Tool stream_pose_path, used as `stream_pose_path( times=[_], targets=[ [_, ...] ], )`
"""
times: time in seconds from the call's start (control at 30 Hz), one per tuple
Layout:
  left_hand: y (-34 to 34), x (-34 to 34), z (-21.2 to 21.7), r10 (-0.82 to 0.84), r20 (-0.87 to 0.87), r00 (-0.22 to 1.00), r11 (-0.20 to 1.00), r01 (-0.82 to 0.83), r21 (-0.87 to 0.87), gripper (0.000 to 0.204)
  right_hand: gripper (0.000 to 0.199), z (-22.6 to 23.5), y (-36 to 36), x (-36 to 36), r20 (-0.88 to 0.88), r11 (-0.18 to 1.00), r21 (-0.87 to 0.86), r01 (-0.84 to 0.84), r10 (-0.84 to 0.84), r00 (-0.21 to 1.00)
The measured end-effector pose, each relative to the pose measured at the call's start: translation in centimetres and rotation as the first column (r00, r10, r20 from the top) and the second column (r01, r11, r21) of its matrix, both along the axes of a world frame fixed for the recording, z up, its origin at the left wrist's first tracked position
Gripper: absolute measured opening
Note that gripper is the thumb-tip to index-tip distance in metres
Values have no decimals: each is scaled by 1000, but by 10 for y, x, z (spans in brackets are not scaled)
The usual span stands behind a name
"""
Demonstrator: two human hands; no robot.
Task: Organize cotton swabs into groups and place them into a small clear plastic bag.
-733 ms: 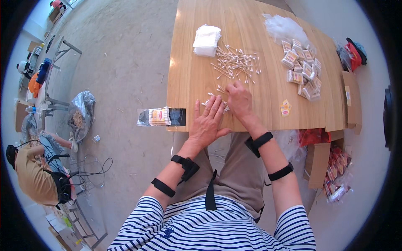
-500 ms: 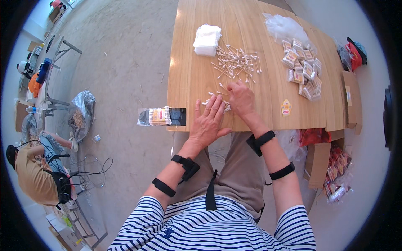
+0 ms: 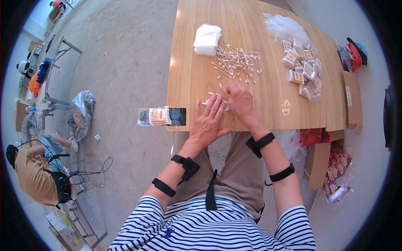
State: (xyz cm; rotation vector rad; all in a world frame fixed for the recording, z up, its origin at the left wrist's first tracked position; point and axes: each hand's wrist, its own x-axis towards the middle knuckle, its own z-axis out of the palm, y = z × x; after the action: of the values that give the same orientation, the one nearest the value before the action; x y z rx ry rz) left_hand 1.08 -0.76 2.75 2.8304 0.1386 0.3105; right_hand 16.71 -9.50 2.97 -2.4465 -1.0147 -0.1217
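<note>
My left hand (image 3: 208, 119) lies flat with its fingers stretched out over a small group of cotton swabs (image 3: 226, 106), whose white tips poke out around the fingers. Just right of it, my right hand (image 3: 240, 99) is curled closed at the edge of the same group; whatever its fingers hold is hidden. One swab tip (image 3: 220, 85) shows beside the right hand's knuckles. Farther back lies a loose heap of cotton swabs (image 3: 236, 62). At the table's left edge, a packed bundle of swabs with a yellow label (image 3: 159, 116) sits on a piece of dark tape (image 3: 179, 116).
Behind the heap is a stack of small clear bags (image 3: 207, 39). Filled swab packets (image 3: 305, 69) and loose plastic bags (image 3: 289, 28) lie at the right, with small yellow cards (image 3: 286, 107) nearer me. Cardboard boxes (image 3: 317, 165) stand beside the table; a person (image 3: 37, 175) sits at far left.
My right hand has shifted slightly toward me, and a swab tip beside it has moved a little. The left hand keeps its place on the swabs.
</note>
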Motion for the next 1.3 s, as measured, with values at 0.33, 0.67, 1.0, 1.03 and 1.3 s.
stream_pose_path(
  times=[0.33, 0.67, 1.0, 1.03, 1.3],
  targets=[
    [0, 0, -1, -6, -4, 1000, 1000, 6, 10, 98, 5, 1, -2, 3, -96, 999, -34, -31, 28, 995],
    [0, 0, 0, -2, -9, 1000, 1000, 3, 9, 96, 5, -4, -5, 4, 5, 996, 5, 89, -89, 996],
    [1, 1, -2, -3, 14, 1000, 1000, 4, -20, 96, 6, 1, 5, -14, -97, 996, 13, -90, 91, 991],
    [1, 1, -1, -2, 13, 1000, 1000, 3, -19, 96, 7, 2, 5, -11, -142, 997, -4, -80, 78, 987],
    [1, 0, -3, -1, -30, 1000, 1000, 1, -3, 99, 16, 14, 49, 13, -85, 999, -6, 46, -46, 995]
  ],
)
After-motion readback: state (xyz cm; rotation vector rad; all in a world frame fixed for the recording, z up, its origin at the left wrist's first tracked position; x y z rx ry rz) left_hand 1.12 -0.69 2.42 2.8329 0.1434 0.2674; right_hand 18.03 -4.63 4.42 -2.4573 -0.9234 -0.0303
